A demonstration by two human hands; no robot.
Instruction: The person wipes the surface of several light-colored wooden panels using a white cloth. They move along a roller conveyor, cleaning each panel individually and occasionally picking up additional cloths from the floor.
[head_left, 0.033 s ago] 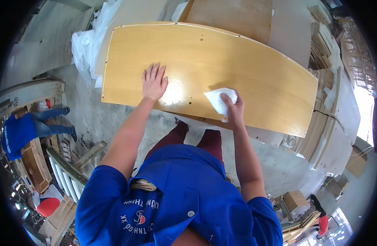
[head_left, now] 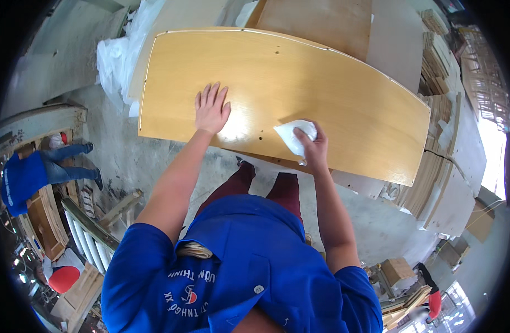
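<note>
A large wooden panel [head_left: 343, 100] with a curved far edge lies in front of me. A thin white line [head_left: 299, 40] runs along its left, far and right edges. My left hand [head_left: 211, 111] rests flat on the panel's left part, fingers stretched and slightly spread. In my right hand [head_left: 315, 145] is a white, cone-shaped plastic bag [head_left: 292, 136], gripped between thumb and fingers over the near edge of the panel. The bag's pointed corner faces left and a small twisted end hangs toward me. Small dark holes [head_left: 260, 138] show in the panel.
Stacked boards [head_left: 432, 150] stand on the right, and clear plastic sheeting [head_left: 113, 66] hangs at the left. A brown board [head_left: 316, 25] lies beyond the panel. At far left a person in blue [head_left: 24, 180] bends over woodwork; a red cap [head_left: 64, 279] shows below.
My right hand and the white bag have shifted very slightly left over the panel. My left hand stays flat in place; the view has moved a little.
</note>
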